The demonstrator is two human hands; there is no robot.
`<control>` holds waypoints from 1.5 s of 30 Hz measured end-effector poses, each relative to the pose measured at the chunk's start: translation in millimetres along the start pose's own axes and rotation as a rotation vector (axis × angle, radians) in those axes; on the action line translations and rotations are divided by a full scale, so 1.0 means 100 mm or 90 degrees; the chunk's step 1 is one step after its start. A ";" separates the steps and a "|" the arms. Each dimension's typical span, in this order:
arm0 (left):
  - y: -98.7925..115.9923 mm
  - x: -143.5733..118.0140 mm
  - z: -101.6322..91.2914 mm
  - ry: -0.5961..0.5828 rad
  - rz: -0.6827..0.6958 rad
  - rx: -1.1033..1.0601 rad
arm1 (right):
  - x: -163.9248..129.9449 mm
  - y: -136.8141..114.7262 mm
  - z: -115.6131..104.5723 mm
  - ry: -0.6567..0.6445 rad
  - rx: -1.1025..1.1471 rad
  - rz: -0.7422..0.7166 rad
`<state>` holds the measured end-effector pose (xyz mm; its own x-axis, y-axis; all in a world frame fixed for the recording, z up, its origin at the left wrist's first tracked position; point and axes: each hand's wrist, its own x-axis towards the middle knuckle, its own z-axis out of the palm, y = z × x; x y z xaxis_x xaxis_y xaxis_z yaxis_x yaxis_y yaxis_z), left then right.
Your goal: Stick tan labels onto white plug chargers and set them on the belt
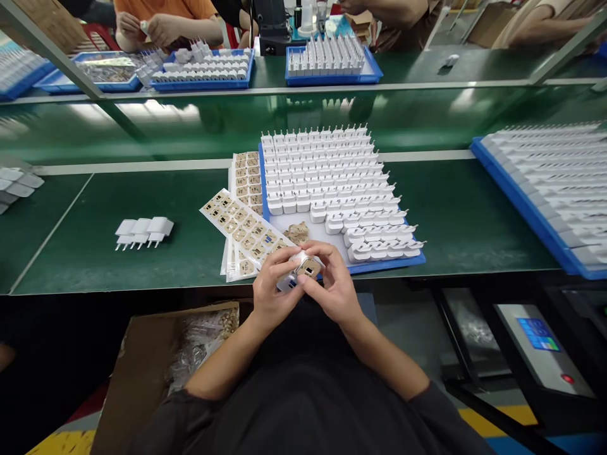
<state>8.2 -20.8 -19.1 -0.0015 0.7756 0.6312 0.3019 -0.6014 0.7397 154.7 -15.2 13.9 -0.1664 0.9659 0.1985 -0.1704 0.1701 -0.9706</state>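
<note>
Between both hands is a white plug adapter, with a tan sticker on the face turned toward me. My left hand grips its left side, fingers curled over the top. From the right, my right hand pinches it with thumb and fingers at the sticker's edge. A sheet of tan stickers slants out from beside my left hand, over a stack of similar sheets. Just beyond the hands, a blue tray holds rows of white plug adapters, pins up. Crumpled tan scraps lie in its near left corner.
Several white adapters lie on the green bench at left. Another full tray stands at right. Below the bench are an open carton and a device with a screen. Co-workers' hands show across the divider.
</note>
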 end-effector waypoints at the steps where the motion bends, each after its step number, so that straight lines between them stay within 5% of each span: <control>1: 0.01 0.01 0.01 0.003 0.020 0.018 | 0.01 0.00 0.03 0.019 0.014 0.004; 19: 0.06 0.09 0.03 0.025 0.129 0.091 | 0.05 -0.03 0.07 0.061 0.183 0.007; 25: 0.01 0.03 0.01 0.026 0.076 0.017 | 0.05 0.00 -0.03 0.018 0.161 0.027; 30: -0.05 -0.05 -0.03 0.013 -0.026 -0.075 | 0.09 -0.02 -0.18 -0.102 0.069 0.053; 35: -0.04 -0.07 -0.07 -0.023 -0.032 -0.057 | 0.20 -0.11 -0.24 -0.033 -0.175 -0.112; 39: 0.00 -0.07 -0.09 -0.018 -0.102 -0.059 | 0.22 -0.17 -0.25 -0.075 -0.308 -0.258; 42: 0.02 -0.05 -0.11 -0.011 -0.142 -0.085 | 0.16 -0.11 -0.24 -0.097 -0.243 -0.254; 45: 0.02 -0.05 -0.16 0.005 -0.174 -0.044 | 0.16 0.00 -0.23 0.003 -0.168 -0.167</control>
<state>-6.5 -28.8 -16.7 -0.0815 0.9096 0.4074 0.2231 -0.3818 0.8969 174.5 5.1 13.9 -0.1449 0.8834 0.4457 0.0490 0.4563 -0.8885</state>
